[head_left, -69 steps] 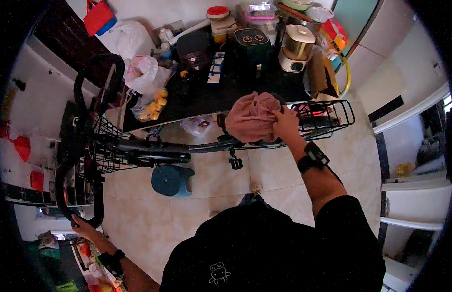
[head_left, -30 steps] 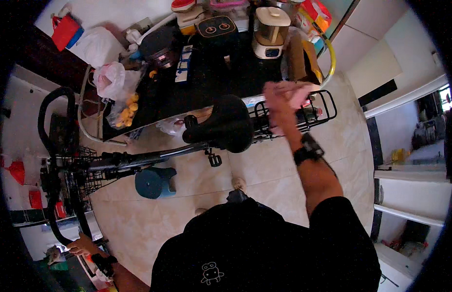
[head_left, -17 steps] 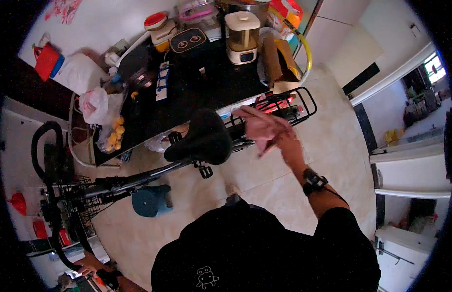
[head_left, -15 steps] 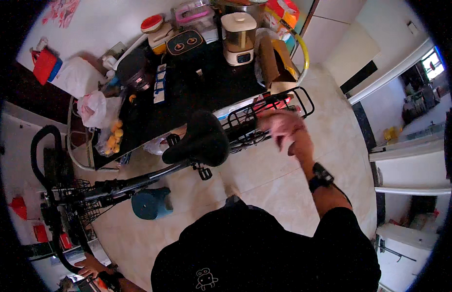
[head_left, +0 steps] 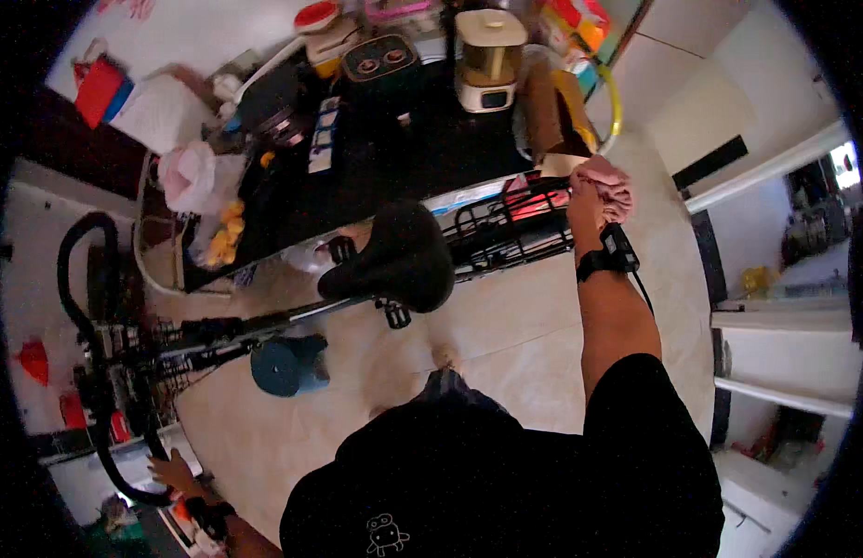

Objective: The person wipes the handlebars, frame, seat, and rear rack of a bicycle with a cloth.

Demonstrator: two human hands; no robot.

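A black bicycle stands across the view, its curved handlebar at the left and its dark saddle near the middle. My left hand lies over the near grip of the handlebar, fingers bent across it. On the far right my right hand is closed on a crumpled pink cloth. That hand and cloth are at the tail end of the black rear rack. The cloth hides the very end of the rack.
Beyond the bicycle is a black-topped table with a cream appliance, an open cardboard box and plastic bags. A blue stool stands on the tiled floor below the bicycle frame. Doorways line the right side.
My right hand, blurred before, has moved right and away from me to the rack's end, and the pink cloth now shows clearly. My left hand stays at the handlebar grip. The view has shifted slightly.
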